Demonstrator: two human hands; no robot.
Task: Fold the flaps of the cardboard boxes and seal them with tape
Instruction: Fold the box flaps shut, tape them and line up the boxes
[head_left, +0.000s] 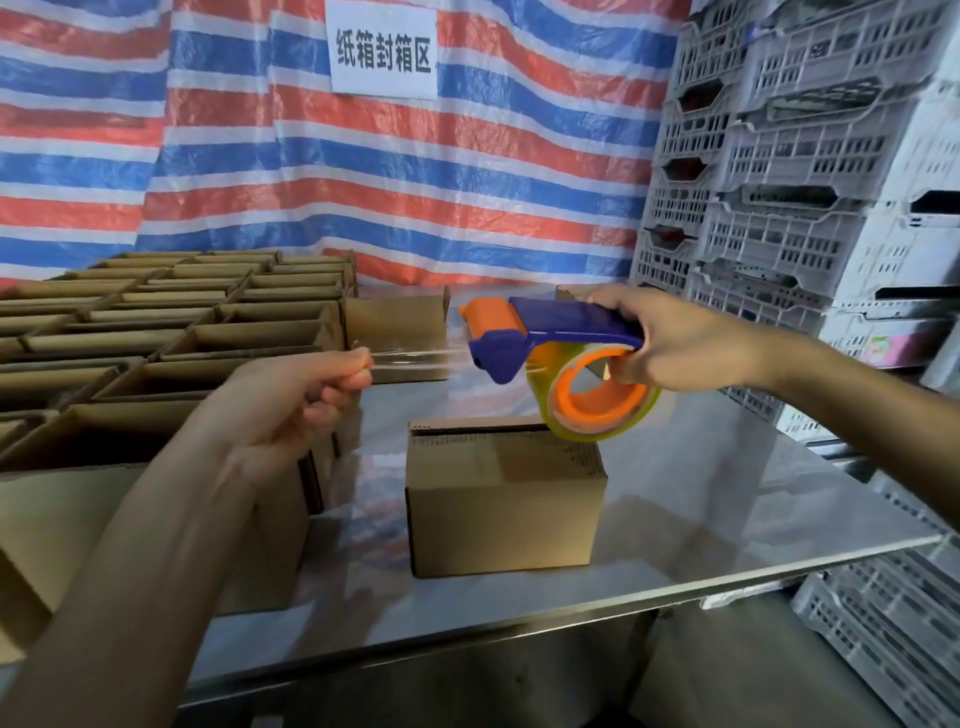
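Both grips busy: left hand (291, 410) pinches the tape (415, 358) end, right hand (675, 343) clamps the dispenser (545, 332). Strip runs left-right; box (506, 499) sits on the bench (727, 493) below, long side parallel, nearer the right hand.

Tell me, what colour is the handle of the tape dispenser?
The tape dispenser handle is dark blue; the head view shows it best.
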